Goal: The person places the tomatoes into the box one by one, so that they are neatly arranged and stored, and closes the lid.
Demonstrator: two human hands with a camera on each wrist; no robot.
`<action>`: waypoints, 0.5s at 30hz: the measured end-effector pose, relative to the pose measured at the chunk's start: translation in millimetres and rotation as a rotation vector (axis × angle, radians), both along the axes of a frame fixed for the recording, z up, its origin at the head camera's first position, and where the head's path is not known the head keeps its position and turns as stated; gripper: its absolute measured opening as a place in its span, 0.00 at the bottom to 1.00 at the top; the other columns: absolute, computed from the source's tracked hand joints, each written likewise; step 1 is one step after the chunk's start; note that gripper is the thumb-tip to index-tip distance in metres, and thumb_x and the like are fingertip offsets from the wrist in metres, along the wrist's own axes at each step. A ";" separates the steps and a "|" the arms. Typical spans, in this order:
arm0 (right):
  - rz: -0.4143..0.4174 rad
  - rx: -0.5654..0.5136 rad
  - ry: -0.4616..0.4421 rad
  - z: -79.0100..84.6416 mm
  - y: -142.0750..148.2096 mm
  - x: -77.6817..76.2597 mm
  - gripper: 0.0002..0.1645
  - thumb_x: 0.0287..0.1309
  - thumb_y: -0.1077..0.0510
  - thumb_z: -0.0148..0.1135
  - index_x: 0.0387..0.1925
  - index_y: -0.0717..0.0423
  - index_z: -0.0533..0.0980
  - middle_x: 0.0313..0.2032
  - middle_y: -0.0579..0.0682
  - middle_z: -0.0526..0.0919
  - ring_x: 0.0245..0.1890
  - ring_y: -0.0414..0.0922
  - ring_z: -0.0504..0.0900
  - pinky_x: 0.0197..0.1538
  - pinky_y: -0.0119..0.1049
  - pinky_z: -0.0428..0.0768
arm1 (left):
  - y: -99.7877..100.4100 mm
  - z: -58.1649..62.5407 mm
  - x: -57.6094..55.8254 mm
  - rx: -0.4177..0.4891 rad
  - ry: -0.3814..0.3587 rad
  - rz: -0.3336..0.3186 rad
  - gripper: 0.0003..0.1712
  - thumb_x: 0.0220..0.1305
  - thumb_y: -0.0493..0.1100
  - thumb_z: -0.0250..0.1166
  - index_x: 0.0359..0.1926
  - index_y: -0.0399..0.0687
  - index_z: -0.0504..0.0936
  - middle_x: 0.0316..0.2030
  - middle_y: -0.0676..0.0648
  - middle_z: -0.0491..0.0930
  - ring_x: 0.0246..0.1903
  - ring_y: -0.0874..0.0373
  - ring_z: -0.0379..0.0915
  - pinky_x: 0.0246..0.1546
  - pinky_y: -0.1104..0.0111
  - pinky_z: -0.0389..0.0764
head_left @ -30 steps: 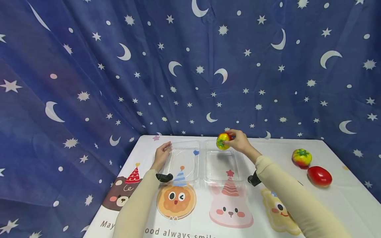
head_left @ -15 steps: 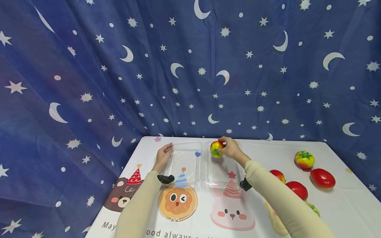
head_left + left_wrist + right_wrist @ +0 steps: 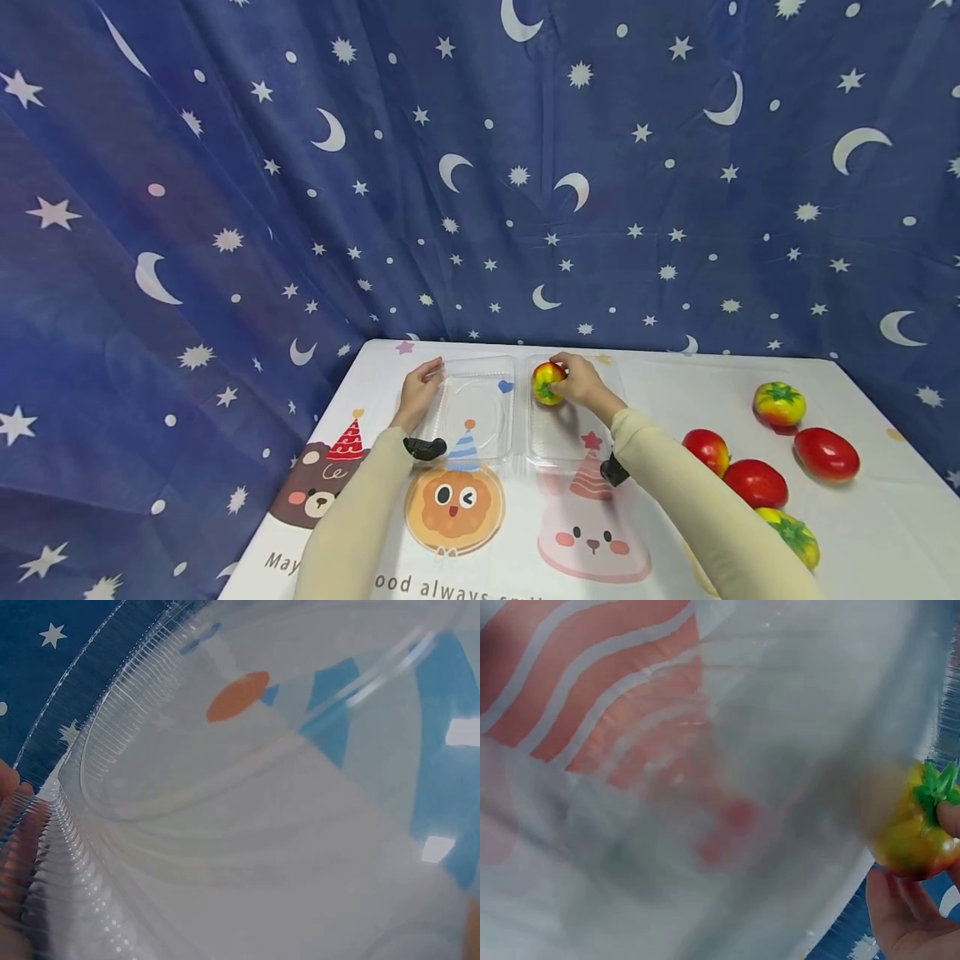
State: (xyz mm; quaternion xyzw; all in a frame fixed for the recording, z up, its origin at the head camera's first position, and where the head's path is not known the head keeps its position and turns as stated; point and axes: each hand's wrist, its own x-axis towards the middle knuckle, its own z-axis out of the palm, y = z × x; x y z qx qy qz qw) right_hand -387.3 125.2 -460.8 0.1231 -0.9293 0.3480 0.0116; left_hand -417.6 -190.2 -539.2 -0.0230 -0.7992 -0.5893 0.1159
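Observation:
A clear plastic clamshell box (image 3: 480, 417) lies unfolded on the printed tablecloth, its two halves side by side. My left hand (image 3: 417, 395) grips the left rim; in the left wrist view its fingers (image 3: 28, 832) show through the ribbed wall. Over the back left corner of the right half (image 3: 551, 437), my right hand (image 3: 587, 387) holds a yellow-and-red tomato (image 3: 545, 383) with a green leafy top. In the right wrist view, the thumb lies by the green top of the tomato (image 3: 904, 836), with fingers underneath. The clear wall blurs part of it.
To the right lie another yellow-red tomato (image 3: 780, 405), a red oval fruit (image 3: 827, 455), a red-yellow fruit (image 3: 707, 451), a red fruit (image 3: 756, 483) and a yellow-green-topped tomato (image 3: 792, 535) near the right sleeve. A blue star-patterned curtain (image 3: 480, 208) hangs behind the table.
My right hand has carried the tomato left and down into the back of the box's right half. The left hand stays on the left rim. The view has shifted slightly.

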 end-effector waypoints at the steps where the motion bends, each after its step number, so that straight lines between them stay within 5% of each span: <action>1: -0.001 -0.001 0.001 0.1 0.0 -0.2 0.30 0.51 0.68 0.68 0.58 0.70 0.73 0.52 0.68 0.79 0.50 0.60 0.78 0.57 0.53 0.76 | 0.8 0.4 -0.3 -0.004 -0.002 0.003 0.24 0.69 0.34 0.57 0.65 0.37 0.74 0.59 0.38 0.78 0.55 0.44 0.75 0.51 0.62 0.75; 15: -0.040 -0.014 -0.017 1.2 5.4 -1.0 0.39 0.49 0.63 0.72 0.61 0.72 0.68 0.55 0.71 0.75 0.55 0.64 0.74 0.59 0.55 0.73 | 0.8 -0.3 -0.9 -0.008 -0.002 0.002 0.24 0.69 0.34 0.57 0.65 0.37 0.74 0.59 0.38 0.78 0.56 0.44 0.75 0.54 0.57 0.75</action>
